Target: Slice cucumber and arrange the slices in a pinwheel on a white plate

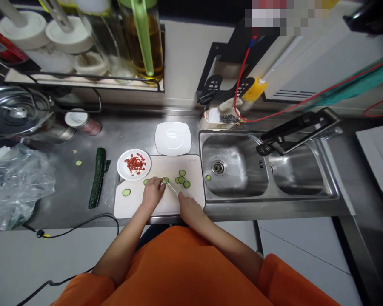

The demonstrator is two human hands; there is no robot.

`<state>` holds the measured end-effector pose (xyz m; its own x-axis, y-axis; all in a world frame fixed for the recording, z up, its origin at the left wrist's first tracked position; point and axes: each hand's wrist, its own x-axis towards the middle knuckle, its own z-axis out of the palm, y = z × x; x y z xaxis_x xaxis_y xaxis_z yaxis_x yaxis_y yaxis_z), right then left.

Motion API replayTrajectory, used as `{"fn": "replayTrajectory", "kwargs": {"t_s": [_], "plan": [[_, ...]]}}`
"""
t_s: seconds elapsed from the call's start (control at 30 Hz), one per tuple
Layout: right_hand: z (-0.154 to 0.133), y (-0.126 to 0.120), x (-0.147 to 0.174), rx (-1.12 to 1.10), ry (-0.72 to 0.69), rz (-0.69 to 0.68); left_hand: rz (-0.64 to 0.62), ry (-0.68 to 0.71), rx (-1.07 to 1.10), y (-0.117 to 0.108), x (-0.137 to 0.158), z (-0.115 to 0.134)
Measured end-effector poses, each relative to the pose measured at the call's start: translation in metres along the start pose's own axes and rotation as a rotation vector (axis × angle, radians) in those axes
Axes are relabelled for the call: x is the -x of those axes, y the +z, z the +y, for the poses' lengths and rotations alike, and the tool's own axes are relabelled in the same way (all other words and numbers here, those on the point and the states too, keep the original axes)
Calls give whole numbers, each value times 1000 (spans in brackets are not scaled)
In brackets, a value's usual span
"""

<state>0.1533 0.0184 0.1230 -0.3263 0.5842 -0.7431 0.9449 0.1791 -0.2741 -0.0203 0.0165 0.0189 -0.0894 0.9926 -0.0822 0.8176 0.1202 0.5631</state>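
On the white cutting board [161,208], my right hand [190,209] is closed round the handle of a knife [172,188], its blade pointing up and left. My left hand [152,193] has its fingers pinched at a cucumber slice [165,180] by the knife's tip. Several cucumber slices [181,180] lie on the board's right part. Another slice [126,192] rests at the left, and one is partly hidden behind my left hand. A white plate [120,168] of chopped red pieces [135,163] overlaps the board's upper left corner.
Left of the board lie a dark green cucumber [97,178] and a plastic bag [22,182]. A white dish [172,138] stands behind the board. To the right is a double sink [236,197] with a faucet [293,136]; a slice [208,177] sits at its edge.
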Motion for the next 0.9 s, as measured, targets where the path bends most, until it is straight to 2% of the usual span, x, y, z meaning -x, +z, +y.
{"fn": "replayTrajectory", "kwargs": {"t_s": [0.23,0.53,0.9], "plan": [[7,4,2,18,-21,13,-22,-58,8,-2,-3,2],[24,4,19,15,41,-74,-23,-106,29,-5,-13,8],[27,9,19,24,27,-40,-76,-115,19,-9,-26,17]]}}
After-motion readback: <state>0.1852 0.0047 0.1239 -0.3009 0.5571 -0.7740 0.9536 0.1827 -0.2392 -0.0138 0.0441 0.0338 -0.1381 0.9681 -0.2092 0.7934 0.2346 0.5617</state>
